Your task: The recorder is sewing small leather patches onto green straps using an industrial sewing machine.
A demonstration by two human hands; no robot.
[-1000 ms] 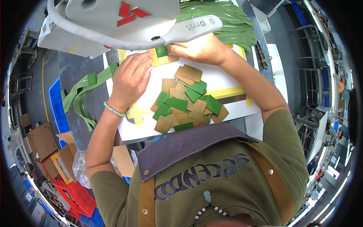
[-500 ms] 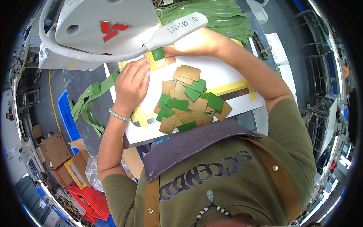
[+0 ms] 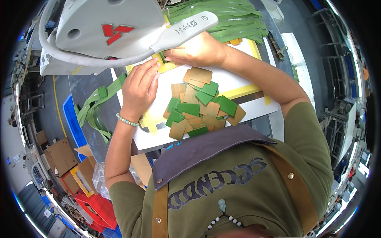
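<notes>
My left hand (image 3: 137, 89) lies with its fingers stretched out, fingertips on yellow-taped board beside a small green piece (image 3: 163, 58) under the machine. My right hand (image 3: 204, 49) is closed over that green piece from the right, fingertips bent down on it; the grey lamp arm hides part of this hand. Nearer to me, a loose pile of flat rectangular pieces, some green (image 3: 187, 108) and some tan (image 3: 201, 74), is spread on the white board (image 3: 145, 141). The pieces look like leather, with rounded corners.
A large grey machine head (image 3: 91, 35) overhangs the upper left, with a white lamp (image 3: 186, 31) across it. Long green strips (image 3: 234, 20) lie at the back; another green strip (image 3: 93, 103) hangs left. Blue bin (image 3: 73, 123), cardboard boxes (image 3: 59, 156) and red crate (image 3: 97, 210) stand lower left.
My right hand has shifted slightly left and its fingers now cover most of the green piece. My left hand keeps its place. The whole view has shifted slightly.
</notes>
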